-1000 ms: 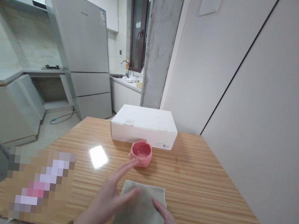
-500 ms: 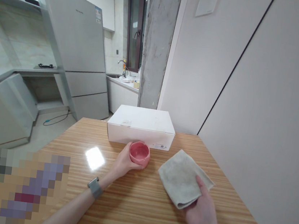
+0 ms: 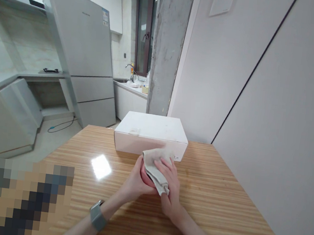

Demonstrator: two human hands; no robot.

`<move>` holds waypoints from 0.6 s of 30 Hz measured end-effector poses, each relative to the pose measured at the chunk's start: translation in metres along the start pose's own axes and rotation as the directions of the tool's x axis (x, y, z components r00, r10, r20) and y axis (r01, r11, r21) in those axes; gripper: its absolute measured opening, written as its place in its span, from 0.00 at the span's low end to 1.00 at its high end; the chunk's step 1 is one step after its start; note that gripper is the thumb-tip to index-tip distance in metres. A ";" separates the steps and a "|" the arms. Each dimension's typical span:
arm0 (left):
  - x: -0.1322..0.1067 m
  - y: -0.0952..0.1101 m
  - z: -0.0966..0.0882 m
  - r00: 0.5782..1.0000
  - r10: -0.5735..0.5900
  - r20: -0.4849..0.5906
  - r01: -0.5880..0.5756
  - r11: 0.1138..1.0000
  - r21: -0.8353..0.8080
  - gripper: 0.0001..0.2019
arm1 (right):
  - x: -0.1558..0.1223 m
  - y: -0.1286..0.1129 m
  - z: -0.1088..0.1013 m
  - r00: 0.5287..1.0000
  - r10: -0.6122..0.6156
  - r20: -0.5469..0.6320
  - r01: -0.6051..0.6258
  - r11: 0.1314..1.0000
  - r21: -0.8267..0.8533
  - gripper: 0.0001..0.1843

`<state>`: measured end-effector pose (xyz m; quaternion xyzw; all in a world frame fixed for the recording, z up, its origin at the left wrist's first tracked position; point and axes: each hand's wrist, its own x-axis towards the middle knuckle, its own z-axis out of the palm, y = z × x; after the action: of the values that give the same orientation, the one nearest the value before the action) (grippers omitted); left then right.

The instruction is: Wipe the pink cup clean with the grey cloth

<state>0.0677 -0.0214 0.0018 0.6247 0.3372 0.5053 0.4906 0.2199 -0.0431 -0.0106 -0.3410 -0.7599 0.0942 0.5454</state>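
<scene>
My left hand (image 3: 135,179) wraps around a pink ceramic bowl (image 3: 144,177) just in front of a white cardboard box (image 3: 151,132). A pale grey-beige cloth (image 3: 155,168) is bunched in my right hand (image 3: 170,189) and pressed against the bowl. The cloth and both hands hide most of the bowl, including its opening. A black-strapped watch (image 3: 97,215) sits on my left wrist. The bowl is close above the striped wooden table (image 3: 206,200), but I cannot tell whether it touches.
The box stands at the table's far edge, beside a rough concrete pillar (image 3: 166,50). Behind it are a silver refrigerator (image 3: 79,47) and a counter with a sink faucet (image 3: 130,70). A white wall (image 3: 261,107) runs along the right. A pixelated patch covers the lower left.
The bowl has moved slightly right in my left hand. My right hand has brought the cloth from the table's right side onto the bowl, and the cloth is now bunched.
</scene>
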 end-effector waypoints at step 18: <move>0.001 -0.015 -0.022 0.697 -0.550 0.460 0.698 0.378 -0.608 0.24 | 0.003 -0.014 -0.009 0.771 -0.497 0.398 0.546 0.838 -0.012 0.30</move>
<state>0.0484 -0.0103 -0.0121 0.2326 0.2627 0.3129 0.8826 0.2212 -0.0538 0.0021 -0.1255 -0.9195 -0.0455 0.3698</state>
